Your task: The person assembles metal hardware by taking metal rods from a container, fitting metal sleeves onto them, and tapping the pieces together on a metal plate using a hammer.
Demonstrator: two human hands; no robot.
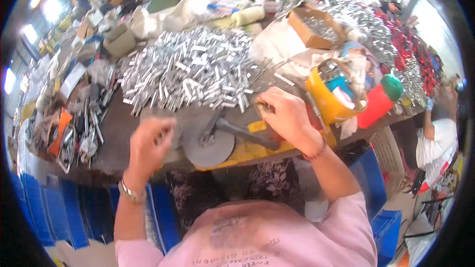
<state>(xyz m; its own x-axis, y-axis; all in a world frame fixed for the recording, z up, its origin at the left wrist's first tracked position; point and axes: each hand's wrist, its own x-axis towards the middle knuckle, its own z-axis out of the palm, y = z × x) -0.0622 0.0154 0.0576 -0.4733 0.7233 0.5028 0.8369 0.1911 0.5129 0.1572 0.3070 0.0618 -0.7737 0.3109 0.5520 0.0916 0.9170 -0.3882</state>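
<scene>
My left hand (151, 141), blurred by motion, hovers left of a round grey metal disc (210, 149). Its fingers look bent, but what they hold, if anything, is smeared. Over the bench on the right, my right hand (288, 113) has its fingertips pressed together; anything in them is too small to make out. A hammer (247, 133) rests with its head on the disc and its dark handle reaching right, below my right hand. Beyond both hands spreads a wide heap of small silvery metal strips (190, 69).
To the right stand a yellow bucket (324, 96) with things in it, a red container with a green end (378, 101) and a cardboard box (311, 27) of metal pieces. Tools (86, 138) crowd the left. Blue bins (54, 212) sit below the bench. Other people work farther off.
</scene>
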